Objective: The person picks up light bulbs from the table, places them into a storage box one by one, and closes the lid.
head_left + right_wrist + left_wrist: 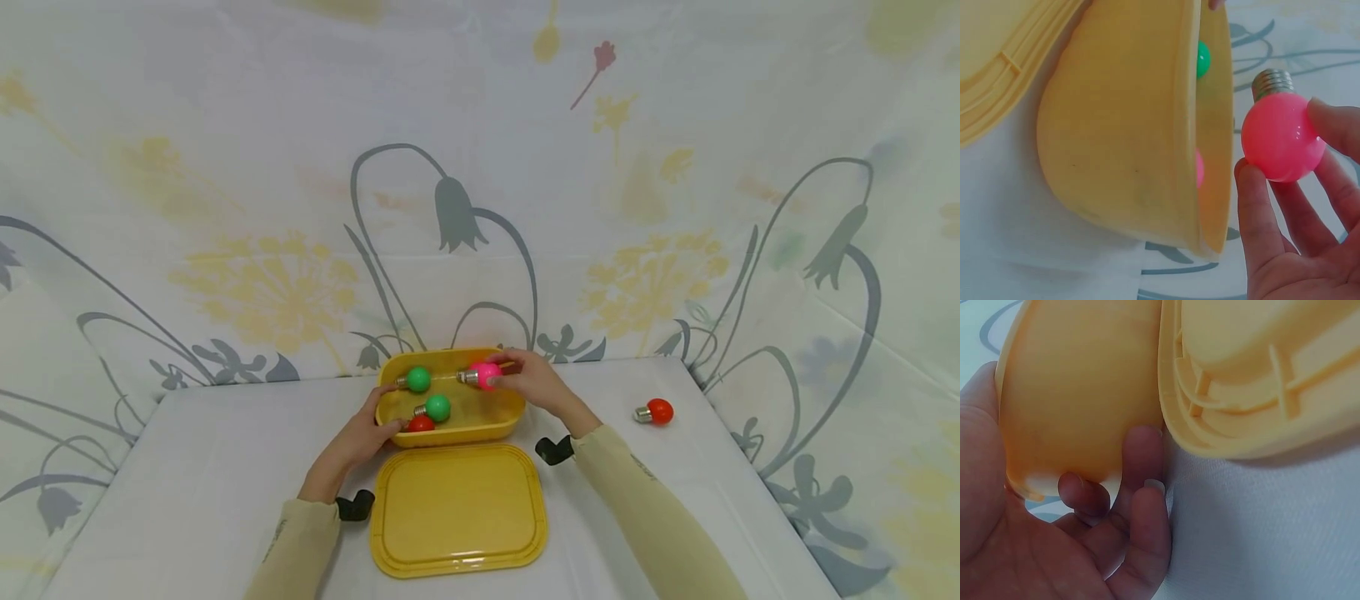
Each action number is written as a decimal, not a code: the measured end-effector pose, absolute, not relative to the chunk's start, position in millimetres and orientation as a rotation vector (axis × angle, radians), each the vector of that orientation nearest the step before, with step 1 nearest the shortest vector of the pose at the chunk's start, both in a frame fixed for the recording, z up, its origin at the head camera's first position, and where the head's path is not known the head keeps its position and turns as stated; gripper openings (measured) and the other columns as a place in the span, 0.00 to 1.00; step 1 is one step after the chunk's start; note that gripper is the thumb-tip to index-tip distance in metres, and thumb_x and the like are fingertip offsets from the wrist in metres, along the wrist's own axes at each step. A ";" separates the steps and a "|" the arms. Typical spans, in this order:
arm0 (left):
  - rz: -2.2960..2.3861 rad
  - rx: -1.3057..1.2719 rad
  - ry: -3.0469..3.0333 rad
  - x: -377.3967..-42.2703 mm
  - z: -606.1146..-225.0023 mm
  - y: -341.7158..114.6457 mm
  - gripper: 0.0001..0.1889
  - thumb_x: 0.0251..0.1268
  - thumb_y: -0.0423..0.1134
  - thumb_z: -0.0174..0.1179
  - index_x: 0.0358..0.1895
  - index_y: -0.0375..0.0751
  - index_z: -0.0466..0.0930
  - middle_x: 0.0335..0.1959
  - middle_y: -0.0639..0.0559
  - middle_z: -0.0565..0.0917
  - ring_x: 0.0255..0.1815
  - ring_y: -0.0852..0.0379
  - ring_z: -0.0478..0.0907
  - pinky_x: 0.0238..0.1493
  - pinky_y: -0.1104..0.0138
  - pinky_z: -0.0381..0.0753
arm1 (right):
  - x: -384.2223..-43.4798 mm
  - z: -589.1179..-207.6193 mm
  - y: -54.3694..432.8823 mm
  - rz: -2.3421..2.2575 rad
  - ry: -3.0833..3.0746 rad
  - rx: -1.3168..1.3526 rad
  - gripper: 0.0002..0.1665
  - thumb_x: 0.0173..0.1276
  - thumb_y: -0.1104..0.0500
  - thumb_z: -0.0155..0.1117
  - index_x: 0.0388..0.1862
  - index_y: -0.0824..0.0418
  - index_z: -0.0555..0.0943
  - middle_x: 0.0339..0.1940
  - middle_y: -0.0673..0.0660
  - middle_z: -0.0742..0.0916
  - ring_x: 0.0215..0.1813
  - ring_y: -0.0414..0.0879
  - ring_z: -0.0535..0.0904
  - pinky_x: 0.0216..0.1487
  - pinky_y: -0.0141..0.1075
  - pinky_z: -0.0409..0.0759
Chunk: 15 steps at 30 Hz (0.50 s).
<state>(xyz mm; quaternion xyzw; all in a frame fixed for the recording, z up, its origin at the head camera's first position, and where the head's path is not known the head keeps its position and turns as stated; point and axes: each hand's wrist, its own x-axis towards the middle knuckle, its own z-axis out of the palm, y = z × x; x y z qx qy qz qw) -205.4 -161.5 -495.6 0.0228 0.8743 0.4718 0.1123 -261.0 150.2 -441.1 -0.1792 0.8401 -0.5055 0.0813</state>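
Note:
Between the thumb and fingers of my right hand (pixel 534 382), a pink light bulb (pixel 1282 139) with a silver screw base is pinched. It is over the right part of a yellow plastic box (pixel 465 433). My left hand (pixel 364 432) grips the box's left end, thumb at the rim and fingers curled against the outer wall in the left wrist view. Inside are two green bulbs, one behind (pixel 418 380) and one in front (pixel 438 407), and a red bulb (pixel 421 423) by the near wall. Another pink round thing (pixel 1199 167) partly shows inside the box, mostly hidden by its wall.
A yellow lid (pixel 459 512) lies on the white-covered table (pixel 217 467), just in front of the box. Off to the right rests a red bulb (pixel 660 411) on its side. Behind the box stands a flower-printed cloth (pixel 480 283).

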 end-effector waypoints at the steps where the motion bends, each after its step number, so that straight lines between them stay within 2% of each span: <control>1: 1.388 0.064 2.565 -205.6 -495.6 -161.7 0.34 0.70 0.45 0.60 0.75 0.50 0.55 0.62 0.32 0.72 0.51 0.42 0.74 0.49 0.57 0.74 | -261.8 -440.5 149.2 -1.505 2.516 -0.537 0.19 0.66 0.59 0.70 0.55 0.62 0.82 0.56 0.57 0.83 0.55 0.55 0.81 0.57 0.44 0.78; 5: 1.412 0.060 2.546 -205.3 -494.6 -161.7 0.34 0.70 0.44 0.61 0.75 0.50 0.56 0.58 0.33 0.74 0.44 0.46 0.76 0.41 0.62 0.76 | -265.8 -438.9 145.2 -1.487 2.529 -0.538 0.18 0.66 0.59 0.70 0.54 0.60 0.83 0.56 0.57 0.83 0.56 0.57 0.80 0.57 0.46 0.78; 10: 1.411 0.071 2.539 -204.4 -494.5 -161.9 0.33 0.71 0.44 0.60 0.75 0.49 0.56 0.53 0.35 0.75 0.39 0.48 0.76 0.38 0.63 0.75 | -271.3 -439.6 142.2 -1.461 2.542 -0.540 0.18 0.65 0.57 0.71 0.54 0.58 0.84 0.54 0.55 0.84 0.55 0.57 0.80 0.57 0.47 0.78; 15: 1.386 0.087 2.558 -205.5 -495.5 -163.6 0.33 0.71 0.45 0.60 0.74 0.50 0.56 0.58 0.33 0.74 0.47 0.44 0.75 0.47 0.57 0.74 | -273.9 -438.6 139.7 -1.461 2.528 -0.546 0.19 0.65 0.57 0.71 0.54 0.59 0.84 0.55 0.55 0.84 0.55 0.57 0.79 0.58 0.48 0.77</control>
